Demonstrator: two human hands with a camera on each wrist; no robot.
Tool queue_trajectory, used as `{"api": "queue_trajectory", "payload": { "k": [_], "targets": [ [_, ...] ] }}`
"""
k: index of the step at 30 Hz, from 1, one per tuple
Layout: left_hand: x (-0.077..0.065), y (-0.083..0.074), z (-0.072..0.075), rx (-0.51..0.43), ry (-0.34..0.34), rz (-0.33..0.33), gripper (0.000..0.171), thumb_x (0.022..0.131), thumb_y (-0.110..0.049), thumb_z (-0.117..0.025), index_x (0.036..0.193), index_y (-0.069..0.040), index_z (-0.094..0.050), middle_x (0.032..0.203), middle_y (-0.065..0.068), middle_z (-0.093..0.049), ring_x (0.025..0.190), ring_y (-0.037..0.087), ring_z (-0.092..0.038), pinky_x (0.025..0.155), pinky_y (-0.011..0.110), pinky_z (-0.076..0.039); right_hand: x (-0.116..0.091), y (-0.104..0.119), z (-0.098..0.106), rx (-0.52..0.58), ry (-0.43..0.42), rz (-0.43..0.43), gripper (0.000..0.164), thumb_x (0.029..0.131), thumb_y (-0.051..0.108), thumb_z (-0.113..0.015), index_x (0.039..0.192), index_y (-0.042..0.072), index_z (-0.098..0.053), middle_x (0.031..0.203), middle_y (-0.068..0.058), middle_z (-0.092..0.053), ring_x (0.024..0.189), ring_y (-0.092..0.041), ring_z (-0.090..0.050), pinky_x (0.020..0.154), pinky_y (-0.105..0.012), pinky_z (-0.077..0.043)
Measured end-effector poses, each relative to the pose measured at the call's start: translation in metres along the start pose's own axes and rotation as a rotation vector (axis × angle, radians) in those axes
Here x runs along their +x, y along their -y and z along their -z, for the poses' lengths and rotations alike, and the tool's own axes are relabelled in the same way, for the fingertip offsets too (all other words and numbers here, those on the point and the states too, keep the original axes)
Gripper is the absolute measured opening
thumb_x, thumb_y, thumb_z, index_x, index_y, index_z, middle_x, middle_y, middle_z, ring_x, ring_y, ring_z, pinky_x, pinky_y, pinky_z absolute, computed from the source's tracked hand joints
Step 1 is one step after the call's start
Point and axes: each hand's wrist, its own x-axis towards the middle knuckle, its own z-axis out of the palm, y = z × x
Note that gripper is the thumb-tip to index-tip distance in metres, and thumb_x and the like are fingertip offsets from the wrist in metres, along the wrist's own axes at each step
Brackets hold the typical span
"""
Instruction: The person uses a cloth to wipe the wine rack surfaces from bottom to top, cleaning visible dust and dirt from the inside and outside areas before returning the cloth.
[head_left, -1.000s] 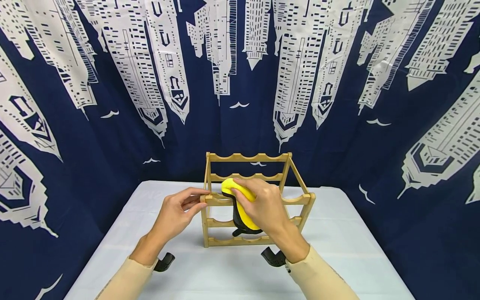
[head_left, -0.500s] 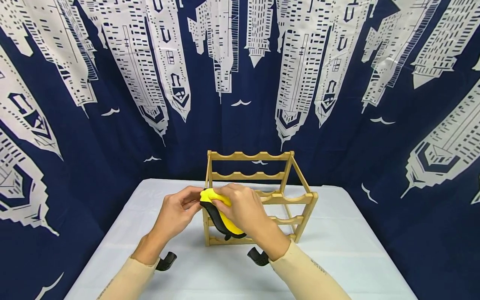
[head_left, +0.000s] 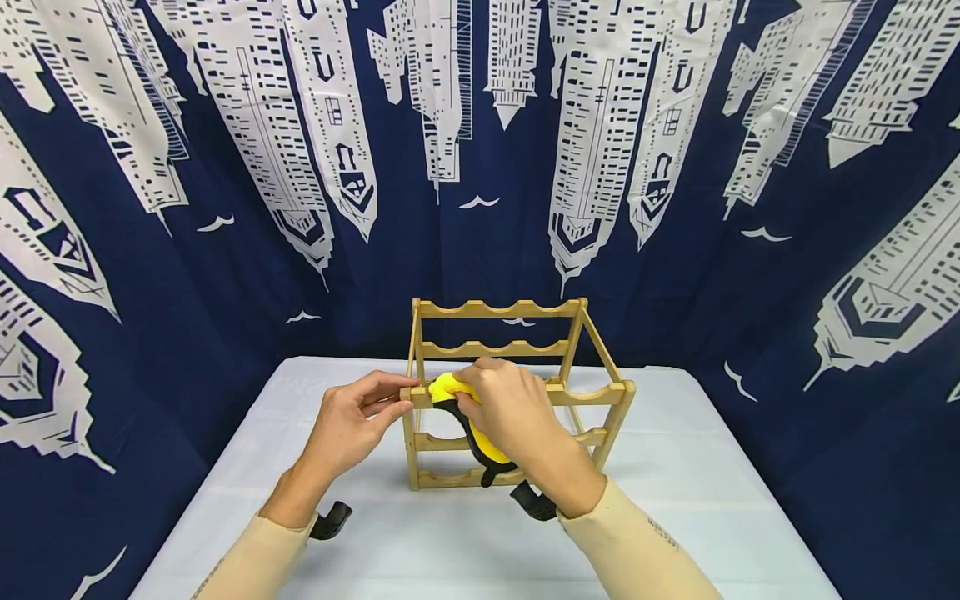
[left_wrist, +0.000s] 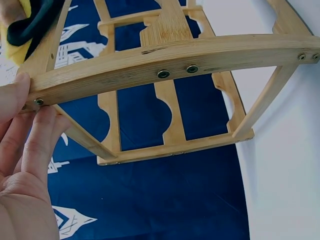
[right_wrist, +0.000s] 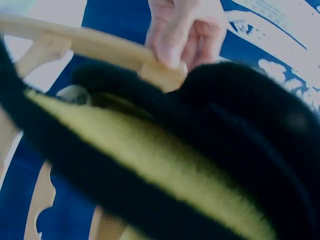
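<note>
A slatted wooden wine rack (head_left: 615,421) with scalloped rails stands on the table. My left hand (head_left: 348,425) pinches its upper front-left corner; in the left wrist view, the thumb of that hand (left_wrist: 27,175) lies above the wood and the fingers below. My right hand (head_left: 517,408) grips a plush yellow cleaning cloth (head_left: 448,387) with black edging, held against the front top rail just right of the left hand. Its black-edged lower end hangs in front of the rack. Close up in the right wrist view, the cloth (right_wrist: 150,150) hides much of the rail.
A white-covered table (head_left: 420,542) lies under the rack. Dark blue fabric (head_left: 480,258) printed with white buildings hangs behind and at both sides. Black wrist camera mounts (head_left: 330,521) stick out near both sleeves.
My right hand slid the cloth left along the front top rail to the corner by the left hand, then partly back right. The left hand keeps its hold on the corner.
</note>
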Motion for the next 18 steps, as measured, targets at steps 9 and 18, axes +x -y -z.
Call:
{"api": "queue_trajectory", "payload": {
  "k": [9, 18],
  "targets": [
    [-0.002, 0.002, 0.001, -0.021, -0.025, 0.001, 0.037, 0.098, 0.001, -0.092, 0.130, -0.017, -0.085, 0.126, 0.006, -0.089, 0.116, 0.008, -0.085, 0.097, 0.024, -0.070, -0.024, -0.049, 0.015, 0.032, -0.067, -0.097, 0.027, 0.094, 0.013, -0.098, 0.120, 0.007, -0.092, 0.111, -0.010, -0.091, 0.086, -0.027, -0.085, 0.067, -0.040, -0.068],
    [-0.005, 0.004, -0.005, -0.015, -0.031, -0.014, 0.035, 0.100, 0.001, -0.090, 0.131, -0.014, -0.084, 0.133, 0.007, -0.088, 0.127, 0.016, -0.084, 0.099, 0.024, -0.070, -0.044, -0.076, 0.023, 0.078, -0.269, -0.024, 0.028, 0.093, 0.003, -0.096, 0.120, 0.002, -0.089, 0.111, -0.014, -0.090, 0.093, -0.032, -0.088, 0.078, -0.044, -0.075]
  ]
}}
